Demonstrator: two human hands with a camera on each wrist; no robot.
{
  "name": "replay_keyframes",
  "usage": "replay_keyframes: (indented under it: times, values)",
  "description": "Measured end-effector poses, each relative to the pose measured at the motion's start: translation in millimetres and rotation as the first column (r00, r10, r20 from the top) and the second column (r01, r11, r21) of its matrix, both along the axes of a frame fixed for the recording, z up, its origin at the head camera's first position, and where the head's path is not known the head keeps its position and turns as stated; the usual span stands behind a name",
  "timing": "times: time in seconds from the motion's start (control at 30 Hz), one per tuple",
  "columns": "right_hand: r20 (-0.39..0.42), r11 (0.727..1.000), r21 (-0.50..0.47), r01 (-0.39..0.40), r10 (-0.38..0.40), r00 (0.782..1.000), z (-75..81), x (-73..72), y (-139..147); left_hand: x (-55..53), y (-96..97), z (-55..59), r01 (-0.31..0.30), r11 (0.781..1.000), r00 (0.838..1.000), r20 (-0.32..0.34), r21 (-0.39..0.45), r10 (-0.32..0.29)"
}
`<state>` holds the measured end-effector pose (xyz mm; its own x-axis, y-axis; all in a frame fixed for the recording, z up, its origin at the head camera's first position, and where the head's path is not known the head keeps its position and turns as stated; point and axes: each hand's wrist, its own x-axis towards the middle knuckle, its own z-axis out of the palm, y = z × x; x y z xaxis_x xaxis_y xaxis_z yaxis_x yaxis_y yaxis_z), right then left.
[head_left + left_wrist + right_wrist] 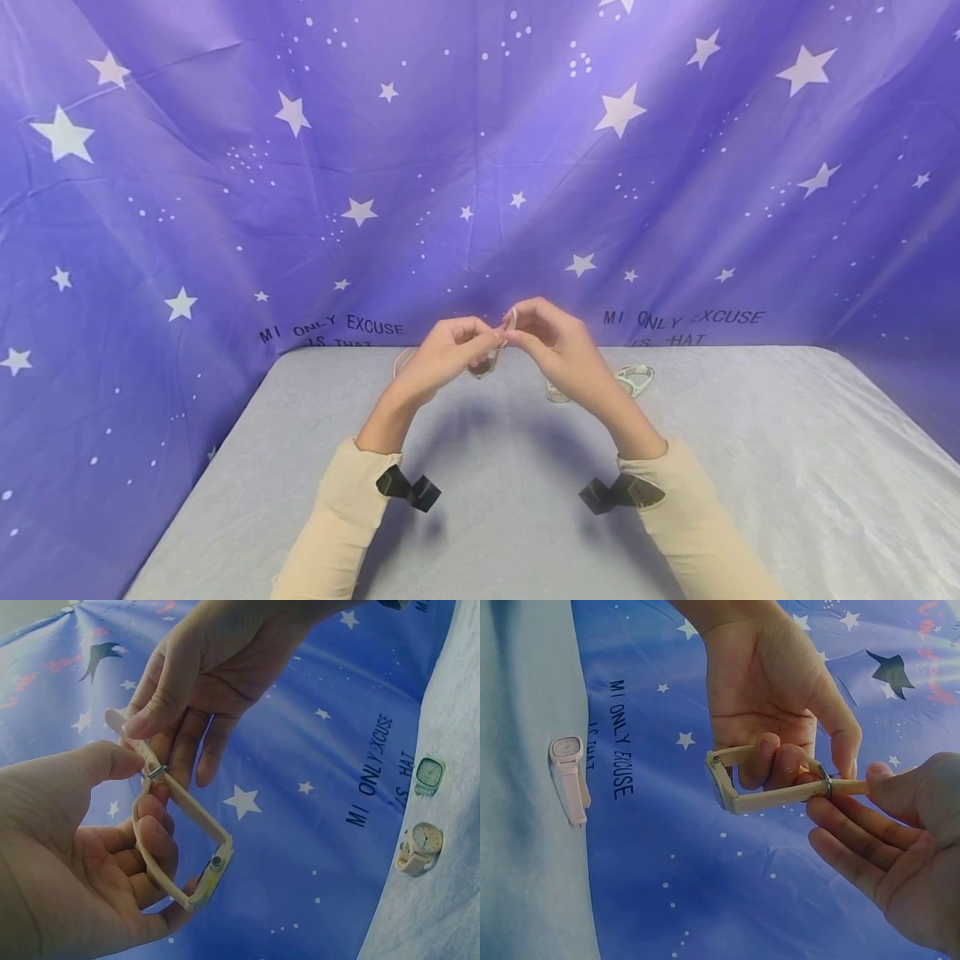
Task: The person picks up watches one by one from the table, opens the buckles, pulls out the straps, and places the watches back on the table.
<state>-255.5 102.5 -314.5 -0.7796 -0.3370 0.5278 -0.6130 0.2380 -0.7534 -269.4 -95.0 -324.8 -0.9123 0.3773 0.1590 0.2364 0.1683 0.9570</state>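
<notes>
Both hands are raised over the far side of the table, holding a wristwatch (199, 810) with a cream strap fastened into a loop. My left hand (446, 354) pinches the strap close to the metal buckle (157, 772), and some of its fingers pass inside the loop. Between thumb and fingers, my right hand (562, 342) grips the strap's free end (849, 787), which sticks out past the buckle. The watch case (721, 780) hangs at the loop's other end, its dial turned mostly away from the right wrist view.
A pink watch (568, 769) lies on the grey cloth-covered table (480, 500), left of the hands. To the right lie a pale green watch (430, 774) and a beige watch with a round dial (427, 838). A purple star-patterned curtain (480, 150) hangs behind.
</notes>
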Motion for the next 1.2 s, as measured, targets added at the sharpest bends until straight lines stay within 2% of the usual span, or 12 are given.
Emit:
replay_keyframes:
  times: [0.23,0.67,0.97,1.2]
  values:
    - [0.000,1.000,0.001,0.004,-0.004,1.000,-0.2,0.0,0.5,-0.5,0.2,-0.1,-0.021,1.000,1.000,0.017,-0.008,0.021]
    - [-0.022,1.000,0.011,0.024,-0.023,0.999,-0.3,0.7,-0.1,-1.5,-0.5,-1.8,0.004,1.000,0.999,-0.037,0.007,-0.004]
    - [-0.047,0.998,0.012,0.064,-0.064,0.997,0.0,0.4,1.0,-1.7,-0.5,-1.0,-0.009,1.000,1.000,-0.002,0.000,0.009]
    - [-0.036,0.999,-0.010,0.051,-0.052,0.998,-0.2,0.3,1.1,-1.4,0.1,-1.1,-0.008,1.000,1.000,0.006,0.010,0.008]
